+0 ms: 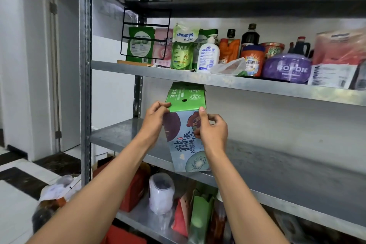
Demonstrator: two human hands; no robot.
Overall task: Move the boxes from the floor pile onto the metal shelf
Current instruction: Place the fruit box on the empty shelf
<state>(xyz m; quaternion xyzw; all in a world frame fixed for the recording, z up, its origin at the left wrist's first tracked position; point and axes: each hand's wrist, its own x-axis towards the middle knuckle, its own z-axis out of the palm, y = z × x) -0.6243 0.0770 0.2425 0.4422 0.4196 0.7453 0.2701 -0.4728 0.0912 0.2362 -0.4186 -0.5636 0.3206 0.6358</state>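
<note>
Two hands, our left hand [156, 117] and right hand [213, 130], pinched the box [186, 136] top mid-frame; pushing it fully onto the shelf [277, 166] seemed best.

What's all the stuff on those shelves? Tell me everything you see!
kiwi box: 1, blue with green top, upright on middle shelf
metal shelf: 1, grey, several levels
refill pouches: about 4, green and pink, upper shelf left
wire rack: 1, black, in front of the left pouches
pump bottle: 1, white, upper shelf
dark bottles: about 3, upper shelf back
orange tub: 1, upper shelf
purple pack: 1, upper shelf right
white jar: 1, lower shelf
red box: 1, lower shelf
left hand: 1, grip on box top edge
right hand: 1, grip on box top edge
</note>
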